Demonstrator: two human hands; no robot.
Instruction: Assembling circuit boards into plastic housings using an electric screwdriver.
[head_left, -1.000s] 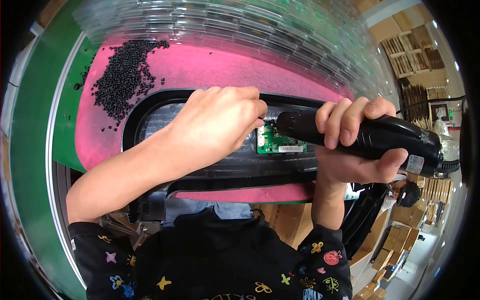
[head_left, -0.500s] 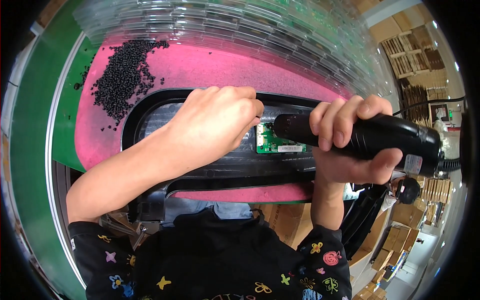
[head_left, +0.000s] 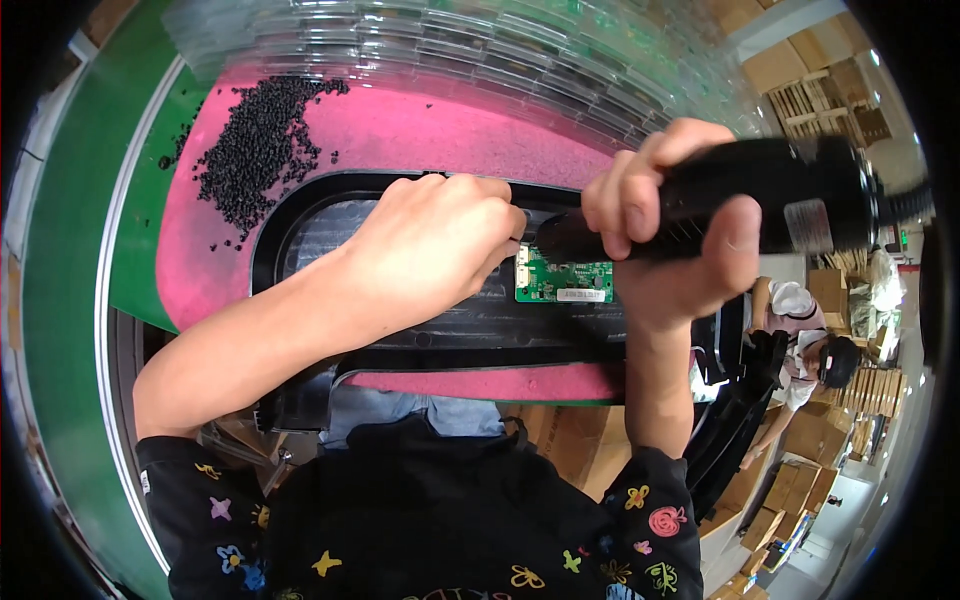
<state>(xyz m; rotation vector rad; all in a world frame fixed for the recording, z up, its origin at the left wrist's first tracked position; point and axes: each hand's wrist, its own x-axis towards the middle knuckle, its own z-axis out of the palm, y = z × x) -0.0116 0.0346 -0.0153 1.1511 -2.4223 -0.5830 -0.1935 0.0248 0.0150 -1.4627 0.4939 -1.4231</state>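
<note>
My right hand (head_left: 670, 225) is wrapped round a black electric screwdriver (head_left: 770, 200), which lies slanted with its rear end to the far right. Its nose hangs over the upper edge of a green circuit board (head_left: 565, 282) with white connectors on its left side. The board sits inside a long black plastic housing (head_left: 440, 345). Just left of the screwdriver's nose, my left hand (head_left: 435, 240) has its fingertips pinched together by the board's upper left corner. Whatever is between those fingertips is too small and hidden to name. The screwdriver's bit is also hidden.
Small black screws (head_left: 255, 150) lie heaped at the far left on a pink mat (head_left: 430, 125) over a green table (head_left: 60, 330). Stacked clear plastic trays (head_left: 480, 50) stand along the back. At the right, another person (head_left: 800, 350) is near cardboard boxes (head_left: 790, 485).
The screwdriver's rear end has swung up and away with my right hand, and its nose has shifted slightly left. My left hand stays nearly in place. The other person shows more.
</note>
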